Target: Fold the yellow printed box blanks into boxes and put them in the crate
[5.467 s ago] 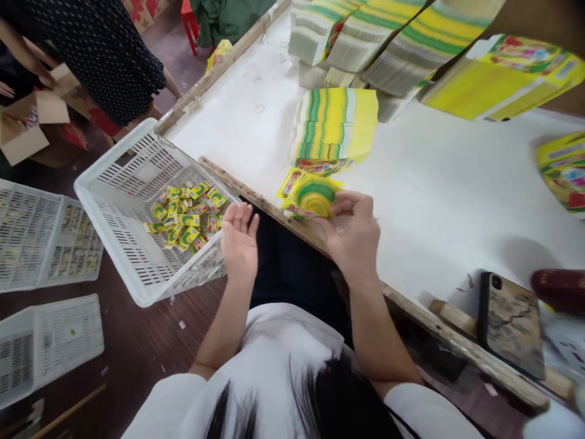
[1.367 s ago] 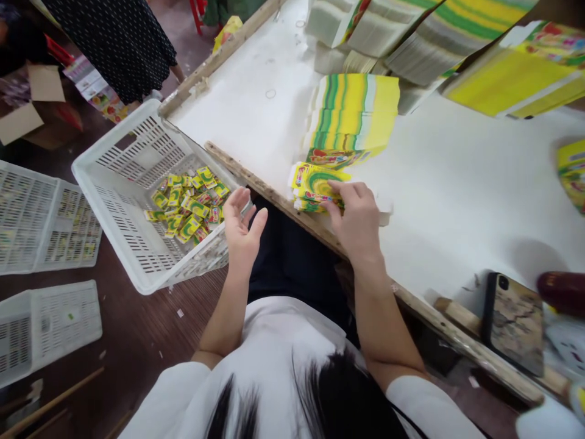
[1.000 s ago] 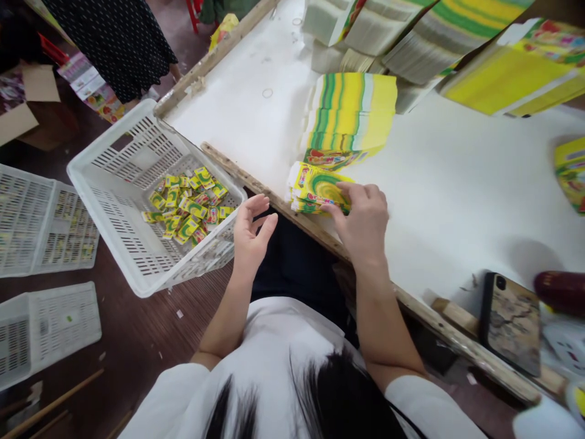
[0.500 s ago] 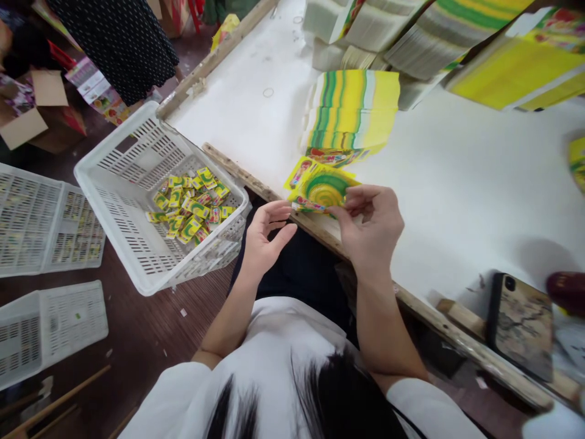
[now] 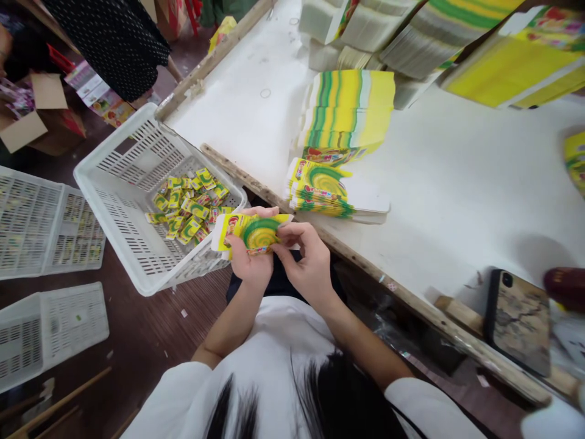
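Note:
Between my two hands, in front of the table edge, is a small yellow-and-green printed carton (image 5: 258, 234). My left hand (image 5: 250, 259) is wrapped round its left part, with the thumb across the front. My right hand (image 5: 304, 256) pinches its right end between thumb and fingers. A small stack of the same flat cartons (image 5: 320, 190) lies on the table just beyond my hands. Behind that stack a larger fanned bundle of yellow-and-green cartons (image 5: 350, 113) leans over. To the left, a white plastic basket (image 5: 112, 201) holds many small filled cartons (image 5: 194, 204).
The white table (image 5: 457, 177) has a wooden edge strip (image 5: 365, 268). More carton stacks (image 5: 425, 46) stand at its back. A phone (image 5: 518, 323) rests by the right edge. White crates (image 5: 77, 317) and an open cardboard box (image 5: 50, 116) are on the floor; a person's dotted garment (image 5: 109, 49) shows behind.
My right hand has moved left and down, bringing a carton off the small stack. My left hand, open before, is now closed round that carton.

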Tool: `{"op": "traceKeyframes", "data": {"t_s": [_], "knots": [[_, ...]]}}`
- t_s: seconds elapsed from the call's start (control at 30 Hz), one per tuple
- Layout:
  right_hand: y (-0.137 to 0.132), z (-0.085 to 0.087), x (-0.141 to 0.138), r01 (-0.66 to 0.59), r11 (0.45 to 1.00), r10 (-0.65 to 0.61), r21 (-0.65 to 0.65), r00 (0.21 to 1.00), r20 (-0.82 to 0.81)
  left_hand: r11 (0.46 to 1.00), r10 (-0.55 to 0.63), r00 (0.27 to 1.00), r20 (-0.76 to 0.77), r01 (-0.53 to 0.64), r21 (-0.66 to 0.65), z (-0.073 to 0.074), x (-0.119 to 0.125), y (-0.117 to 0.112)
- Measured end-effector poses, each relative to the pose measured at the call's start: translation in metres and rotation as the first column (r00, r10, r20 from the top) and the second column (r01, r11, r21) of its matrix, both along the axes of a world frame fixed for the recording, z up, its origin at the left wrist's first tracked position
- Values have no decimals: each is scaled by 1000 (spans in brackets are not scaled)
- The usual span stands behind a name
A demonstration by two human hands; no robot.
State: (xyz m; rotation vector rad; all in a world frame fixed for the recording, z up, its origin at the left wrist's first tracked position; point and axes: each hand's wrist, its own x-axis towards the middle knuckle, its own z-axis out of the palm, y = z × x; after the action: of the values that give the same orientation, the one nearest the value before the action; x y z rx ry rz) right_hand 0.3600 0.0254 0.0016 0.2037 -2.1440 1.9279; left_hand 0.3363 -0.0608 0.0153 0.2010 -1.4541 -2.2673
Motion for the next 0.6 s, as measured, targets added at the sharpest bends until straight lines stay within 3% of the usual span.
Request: {"op": "traceKeyframes", "data": {"t_s": [0.13,0.3,0.6], "knots": [[-2,2,3,3,999,-3,32,1000,20,999,-31,999,-39,32,13,-5,5,0],[-2,1,6,31,999,-32,45,999,28,1000,12,999,33,-11,-8,-14,6,1],[-2,3,3,-12,1000,11,3,993,118,998,13,1000,25,-11,-58,-22,7,-1]]}}
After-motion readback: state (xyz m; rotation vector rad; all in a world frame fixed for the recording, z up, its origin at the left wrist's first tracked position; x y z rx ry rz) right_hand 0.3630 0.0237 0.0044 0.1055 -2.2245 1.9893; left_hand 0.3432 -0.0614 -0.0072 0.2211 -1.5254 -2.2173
